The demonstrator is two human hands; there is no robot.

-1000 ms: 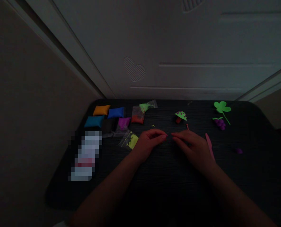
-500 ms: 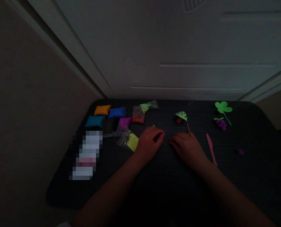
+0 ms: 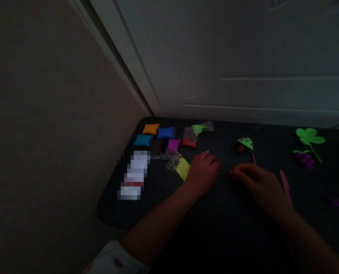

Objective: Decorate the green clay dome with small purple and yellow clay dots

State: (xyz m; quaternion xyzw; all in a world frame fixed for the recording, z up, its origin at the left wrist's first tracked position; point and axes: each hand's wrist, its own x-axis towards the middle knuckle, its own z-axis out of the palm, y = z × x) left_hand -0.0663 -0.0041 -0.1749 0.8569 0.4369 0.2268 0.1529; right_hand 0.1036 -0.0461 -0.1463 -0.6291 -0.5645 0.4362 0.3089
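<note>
My left hand (image 3: 204,171) rests low over the dark table, its fingers curled down and closed; whatever they hold, if anything, is hidden. Just beyond its knuckles lie tiny yellow bits (image 3: 207,152). A bag of yellow clay (image 3: 183,168) lies partly behind that hand. To the right, my right hand (image 3: 256,186) has thumb and fingertips pressed together in a pinch, and I cannot make out anything between them. Near its knuckles is a thin pink stick tool (image 3: 253,159). A pink plastic knife (image 3: 285,184) lies partly behind the right wrist.
Bags of clay in orange (image 3: 151,129), blue (image 3: 166,133), teal (image 3: 143,140) and other colours sit at the back left, above a blurred white item (image 3: 135,175). A clay mushroom (image 3: 245,144), green clover (image 3: 309,136), purple grapes (image 3: 303,159) and purple lump (image 3: 335,202) lie rightward.
The view has swung left, so everything appears farther right. My left hand has rolled more palm-down, hiding its thumb. My right hand has tilted, showing its thumb and fingertips in a pinch.
</note>
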